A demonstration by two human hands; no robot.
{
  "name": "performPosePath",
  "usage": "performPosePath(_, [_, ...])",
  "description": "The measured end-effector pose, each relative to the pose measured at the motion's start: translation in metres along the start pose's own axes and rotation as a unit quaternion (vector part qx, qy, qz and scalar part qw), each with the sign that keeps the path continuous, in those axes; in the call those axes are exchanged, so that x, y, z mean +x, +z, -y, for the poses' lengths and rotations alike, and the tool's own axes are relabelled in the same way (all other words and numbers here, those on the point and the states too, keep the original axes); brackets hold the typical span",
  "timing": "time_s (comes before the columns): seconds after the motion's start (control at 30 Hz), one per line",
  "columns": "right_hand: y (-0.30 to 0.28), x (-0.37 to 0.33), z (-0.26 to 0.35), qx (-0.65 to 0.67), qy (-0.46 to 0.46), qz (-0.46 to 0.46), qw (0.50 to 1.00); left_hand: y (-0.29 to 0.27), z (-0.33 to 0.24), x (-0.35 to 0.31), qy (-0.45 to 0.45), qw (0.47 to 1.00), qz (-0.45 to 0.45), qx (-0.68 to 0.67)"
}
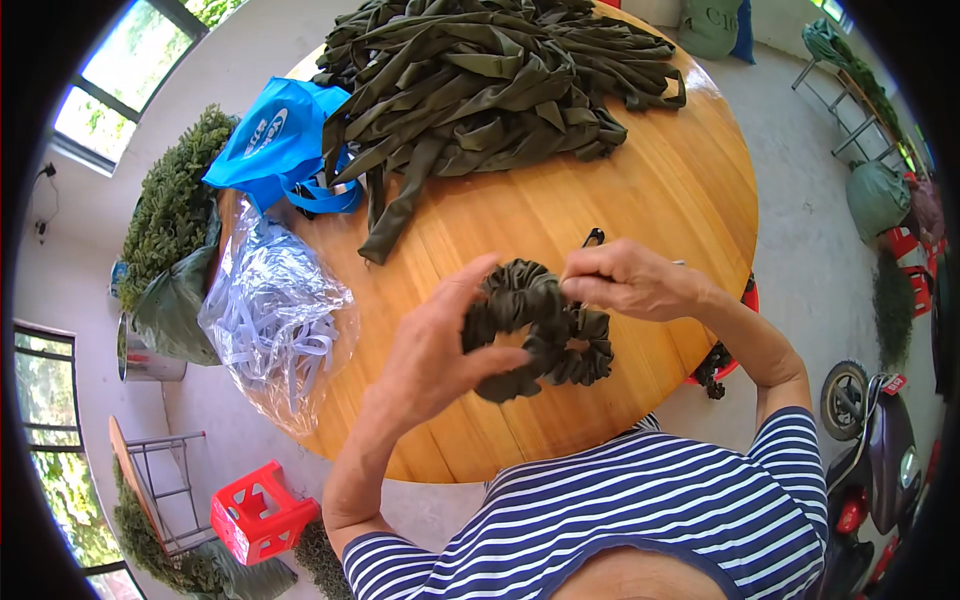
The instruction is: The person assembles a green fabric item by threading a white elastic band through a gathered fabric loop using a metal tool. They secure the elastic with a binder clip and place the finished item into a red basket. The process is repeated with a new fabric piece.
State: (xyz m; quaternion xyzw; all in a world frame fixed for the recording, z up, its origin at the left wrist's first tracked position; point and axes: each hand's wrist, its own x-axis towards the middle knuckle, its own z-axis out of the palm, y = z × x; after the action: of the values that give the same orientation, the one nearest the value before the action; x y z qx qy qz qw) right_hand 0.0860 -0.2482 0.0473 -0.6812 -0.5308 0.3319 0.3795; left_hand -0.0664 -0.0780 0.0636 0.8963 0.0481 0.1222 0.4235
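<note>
Over the near part of the round table, my left hand (425,335) curves around a dark olive scrunchie (525,290), its thumb lying across the gathered fabric. My right hand (635,280) is closed at the scrunchie's right side. A black loop-ended tool (594,237) sticks out above my right fingers; most of it is hidden in the hand, so its exact kind does not show. Another gathered scrunchie (590,350) lies just below and to the right, against the first. A big heap of flat olive fabric strips (480,90) covers the far side of the table.
The wooden table (670,180) also bears a blue bag (275,135) and a clear plastic bag of pale elastic bands (275,320) at its left. A red stool (262,512) stands on the floor at left. A red container (735,365) shows past the right edge. Farther right is a motorbike (880,450).
</note>
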Motion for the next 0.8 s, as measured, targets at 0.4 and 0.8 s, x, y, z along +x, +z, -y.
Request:
performPosePath(0.4, [-0.022, -0.009, -0.007, 0.024, 0.016, 0.028, 0.999, -0.024, 0.04, -0.033, -0.143, 0.987, 0.065, 0.041])
performPosePath(0.8, [-0.012, -0.005, 0.0, -0.03, -0.001, 0.028, 0.999, -0.009, 0.011, -0.016, -0.04, 0.99, 0.131, 0.035])
